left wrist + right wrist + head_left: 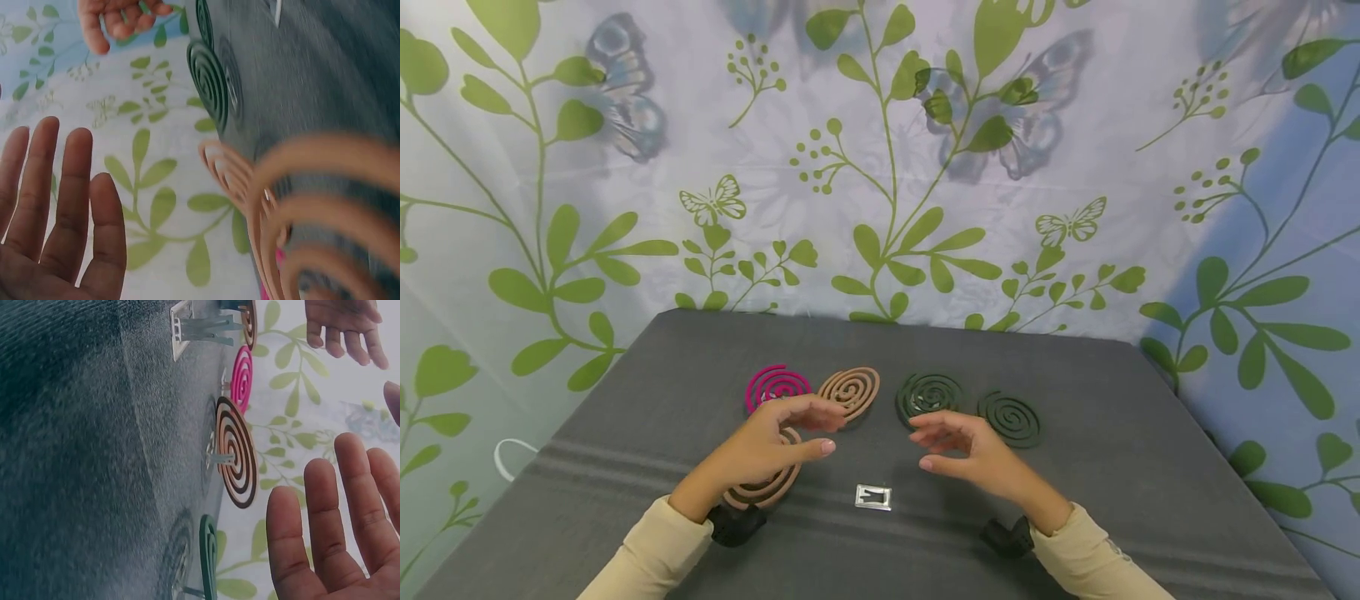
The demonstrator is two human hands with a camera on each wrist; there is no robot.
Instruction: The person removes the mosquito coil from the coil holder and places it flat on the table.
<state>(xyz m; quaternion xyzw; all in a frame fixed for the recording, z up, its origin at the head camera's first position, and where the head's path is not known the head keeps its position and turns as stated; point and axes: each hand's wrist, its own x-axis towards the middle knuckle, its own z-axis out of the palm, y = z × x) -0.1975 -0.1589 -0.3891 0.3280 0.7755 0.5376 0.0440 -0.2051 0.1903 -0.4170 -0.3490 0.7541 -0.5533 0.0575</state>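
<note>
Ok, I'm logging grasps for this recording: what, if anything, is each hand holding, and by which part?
Nothing is held: the left hand and the right hand are both open and empty, raised above the table.

There is one pink spiral coil point(782, 389), two tan coils point(851, 393), two dark green coils point(933, 394); the whitish fabric curtain point(760, 150) carries green leaves point(866, 245).

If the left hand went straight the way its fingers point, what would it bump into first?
Probably the right hand: in the head view, the left hand points across the gap towards it. Depth is hard to judge, though, so it might slip past.
</note>
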